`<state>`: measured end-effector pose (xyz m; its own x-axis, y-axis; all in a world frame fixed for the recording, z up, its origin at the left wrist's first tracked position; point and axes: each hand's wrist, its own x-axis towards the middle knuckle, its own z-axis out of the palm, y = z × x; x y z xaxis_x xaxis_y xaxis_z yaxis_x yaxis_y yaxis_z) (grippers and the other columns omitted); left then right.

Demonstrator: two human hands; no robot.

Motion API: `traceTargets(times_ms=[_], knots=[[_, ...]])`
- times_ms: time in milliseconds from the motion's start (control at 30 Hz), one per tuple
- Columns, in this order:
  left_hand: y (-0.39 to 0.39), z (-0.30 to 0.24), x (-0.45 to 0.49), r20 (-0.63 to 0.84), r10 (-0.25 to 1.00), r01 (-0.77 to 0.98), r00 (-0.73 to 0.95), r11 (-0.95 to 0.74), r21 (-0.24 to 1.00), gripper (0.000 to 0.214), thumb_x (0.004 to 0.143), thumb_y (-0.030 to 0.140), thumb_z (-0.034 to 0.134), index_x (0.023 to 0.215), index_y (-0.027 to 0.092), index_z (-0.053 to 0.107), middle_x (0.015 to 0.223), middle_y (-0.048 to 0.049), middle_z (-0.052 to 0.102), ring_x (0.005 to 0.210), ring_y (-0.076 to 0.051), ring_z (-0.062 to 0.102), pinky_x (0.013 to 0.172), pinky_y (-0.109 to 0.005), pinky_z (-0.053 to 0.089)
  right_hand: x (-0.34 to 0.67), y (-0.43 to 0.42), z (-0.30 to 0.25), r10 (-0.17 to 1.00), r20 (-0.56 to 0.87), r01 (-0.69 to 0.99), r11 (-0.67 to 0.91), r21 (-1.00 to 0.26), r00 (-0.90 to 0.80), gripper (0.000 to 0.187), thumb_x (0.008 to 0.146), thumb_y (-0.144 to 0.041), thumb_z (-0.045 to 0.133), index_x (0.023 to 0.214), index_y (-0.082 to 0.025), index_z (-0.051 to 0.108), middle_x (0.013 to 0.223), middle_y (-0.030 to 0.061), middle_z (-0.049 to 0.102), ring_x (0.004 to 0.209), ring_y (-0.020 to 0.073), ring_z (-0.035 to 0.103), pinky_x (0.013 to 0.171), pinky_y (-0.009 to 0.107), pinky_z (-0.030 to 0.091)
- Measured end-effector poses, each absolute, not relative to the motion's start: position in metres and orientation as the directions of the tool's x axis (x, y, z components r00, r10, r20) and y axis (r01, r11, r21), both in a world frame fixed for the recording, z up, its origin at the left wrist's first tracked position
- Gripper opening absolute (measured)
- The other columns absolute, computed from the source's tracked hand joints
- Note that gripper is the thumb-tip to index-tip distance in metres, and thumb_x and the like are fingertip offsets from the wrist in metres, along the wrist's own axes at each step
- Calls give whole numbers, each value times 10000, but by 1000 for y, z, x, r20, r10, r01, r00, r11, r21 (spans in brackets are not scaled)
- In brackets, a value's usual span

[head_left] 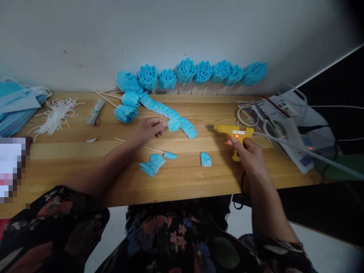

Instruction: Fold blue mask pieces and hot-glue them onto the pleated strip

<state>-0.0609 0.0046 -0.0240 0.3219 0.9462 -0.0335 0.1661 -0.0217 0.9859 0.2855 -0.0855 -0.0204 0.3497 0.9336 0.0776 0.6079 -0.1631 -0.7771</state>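
Note:
My right hand (251,154) is wrapped round the handle of a yellow hot glue gun (227,129), its nozzle facing left and a small light glowing on its side. With fingertips pinched, my left hand (150,129) holds a folded light-blue petal (173,125) at the front of a long overlapping row of blue petals (162,109). Nearer me lie a stick with a small blue rolled tip (170,155), a few folded blue petals (152,165) and a single petal (206,159) below the gun's nozzle.
Blue flowers (186,71) stand along the wall; several on sticks (126,113) lie at the left. White cords (58,115), tied wires (95,112) and blue masks (19,106) are farther left. Tape rolls (273,129), papers (321,140) and cables crowd the right.

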Motion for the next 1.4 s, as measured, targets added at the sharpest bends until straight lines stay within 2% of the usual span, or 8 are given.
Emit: traceTargets(times_ms=[133,233,300,433,600,900,1033,1400], knots=[[0,-19,-59,-34,949,209,313,-34,977,308,806,459,670,690,175,641,568,13,590,533,-87,503,542,-211,409,305,-83,-4,955,52,786,-207,-583,291,525,905,-677,558,588,-264,492,543,8,447,549,169,389,569,344,254],[-8,-13,-55,2,948,286,319,-98,953,307,838,459,635,725,174,663,599,9,604,564,-98,512,555,-218,394,306,-86,17,909,146,891,-334,-309,391,458,947,-565,543,620,-249,596,531,60,472,546,199,377,606,387,217],[-14,-9,-52,26,942,345,336,-149,927,315,860,459,614,742,174,676,616,7,609,580,-105,510,560,-226,376,294,-87,29,896,254,915,-292,-279,363,417,958,-516,539,683,-226,658,616,108,586,595,221,466,621,384,235],[-25,-5,-47,46,926,389,376,-202,899,330,884,453,590,740,170,678,640,3,611,619,-113,515,594,-239,367,244,-75,32,970,241,777,164,-608,-17,303,956,-440,567,905,-222,772,902,91,771,808,233,669,722,335,433],[-30,1,-44,54,923,403,382,-219,888,334,893,465,597,776,172,705,657,0,625,635,-118,512,608,-244,356,195,-50,20,947,154,566,295,-770,-283,270,947,-437,626,1056,-257,794,1018,43,793,873,211,696,741,318,488],[-17,-6,-49,50,922,296,383,-174,939,343,916,457,576,814,169,731,635,2,622,600,-108,529,595,-230,415,198,-40,24,958,130,503,247,-828,-257,248,874,-448,650,802,-233,749,769,14,738,679,168,607,637,294,433],[-2,-8,-60,59,978,213,202,-103,972,298,918,382,568,842,150,739,705,-12,645,615,-89,538,603,-207,435,218,-39,32,978,174,459,208,-864,-114,275,814,-506,711,775,-237,755,723,18,698,635,163,556,596,301,425],[10,-9,-71,-195,981,4,-14,195,981,253,814,303,694,1012,163,625,774,24,642,528,-65,540,497,-193,414,246,-27,47,982,169,373,189,-909,-84,360,738,-593,786,778,-236,759,686,23,626,617,158,494,575,312,397]])
